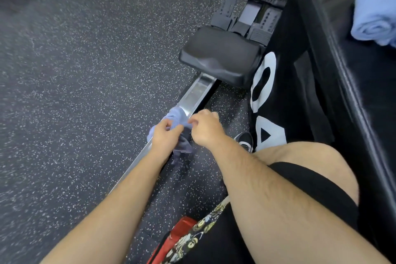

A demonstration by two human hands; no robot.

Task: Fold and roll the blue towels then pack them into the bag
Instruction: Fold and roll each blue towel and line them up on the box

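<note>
blue towel (176,113) bunched on the rail (199,90)

the towel lies across the metal rail at frame centre. your left grip (165,136) has its fingers curled into the cloth. your right grip (203,128) is curled just beside it; whether it holds any is unclear. a rolled towel (377,21) sits on the desk (353,92), upper right.

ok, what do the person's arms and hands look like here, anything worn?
The left forearm and right forearm are bare to the frame edge: no sleeves, watch or wristband. No gloves, and no rings that I can make out, on the left hand or right hand. Hair shows on the right forearm.
</note>
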